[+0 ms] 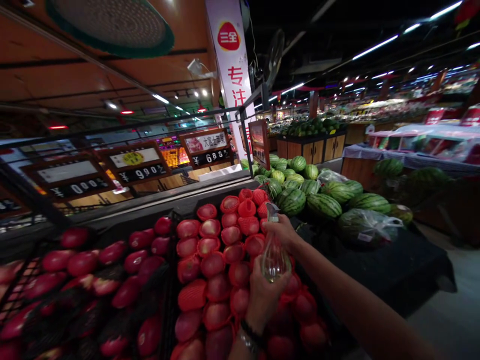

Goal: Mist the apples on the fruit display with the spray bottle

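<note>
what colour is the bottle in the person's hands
The bottle is clear and see-through; the head view shows it best.

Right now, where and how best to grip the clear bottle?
Probably around the narrow upper part of the clear bottle, from the right: the body bulges below, which should limit slipping. The right hand holds it up there; the left hand holds the wide lower body.

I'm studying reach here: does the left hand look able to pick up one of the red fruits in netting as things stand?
Probably not without letting go: the left hand is around the clear bottle, though the netted fruits beside it look open to reach.
</note>
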The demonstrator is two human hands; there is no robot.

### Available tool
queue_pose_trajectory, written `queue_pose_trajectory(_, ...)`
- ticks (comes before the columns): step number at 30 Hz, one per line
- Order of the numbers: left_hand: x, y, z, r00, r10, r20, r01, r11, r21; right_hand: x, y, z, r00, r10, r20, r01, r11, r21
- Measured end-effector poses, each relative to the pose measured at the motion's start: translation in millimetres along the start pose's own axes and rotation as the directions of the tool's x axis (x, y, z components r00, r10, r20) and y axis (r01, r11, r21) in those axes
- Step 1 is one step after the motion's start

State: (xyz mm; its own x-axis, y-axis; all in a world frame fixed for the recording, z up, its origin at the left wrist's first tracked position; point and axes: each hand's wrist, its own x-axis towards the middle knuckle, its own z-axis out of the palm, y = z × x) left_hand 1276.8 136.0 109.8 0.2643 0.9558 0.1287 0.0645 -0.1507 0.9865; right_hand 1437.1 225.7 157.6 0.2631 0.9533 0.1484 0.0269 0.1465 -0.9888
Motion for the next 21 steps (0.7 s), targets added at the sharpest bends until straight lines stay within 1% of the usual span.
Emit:
queue_pose_trajectory(3, 4, 10, -8.8, 1.000, 0.029, 0.007, -0.029, 0.999, 0.022, 5, -6, 6, 0.999, -0.036, -0.005, 0.036, 0.999, 0.010)
queue_pose_trajectory(6, 0, 15, -18.0, 0.999, 0.035, 0.008, -0.035, 0.999, 0.023, 6, -9, 16, 0.998, -0.060, 0.033, 0.059, 0.998, 0.030)
queue_pose_trajectory(8, -6, 14, -25.0, 0.999, 0.043, -0.014, -0.043, 0.999, 0.033, 2, -11, 25, 0.996, -0.064, 0.061, 0.062, 0.998, 0.027)
queue_pose_trajectory(11, -17, 8, -39.2, 0.996, 0.060, -0.063, -0.056, 0.996, 0.075, -10, -16, 40, 0.994, -0.077, 0.084, 0.077, 0.997, 0.002)
queue_pose_trajectory(14, -28, -1, -58.8, 0.996, 0.045, -0.077, -0.042, 0.998, 0.045, -26, -23, 61, 0.990, -0.107, 0.096, 0.109, 0.994, -0.018)
queue_pose_trajectory(17, -39, -8, -81.4, 0.996, 0.017, -0.090, -0.020, 0.999, -0.034, -42, -28, 87, 0.980, -0.128, 0.154, 0.132, 0.991, -0.016)
queue_pose_trajectory(19, -48, -11, -96.3, 0.992, -0.006, -0.125, 0.003, 1.000, -0.021, -52, -30, 106, 0.972, -0.134, 0.192, 0.137, 0.990, -0.006)
queue_pose_trajectory(21, -58, -15, -109.8, 0.984, -0.021, -0.175, 0.029, 0.999, 0.043, -61, -31, 125, 0.971, -0.126, 0.204, 0.129, 0.992, -0.005)
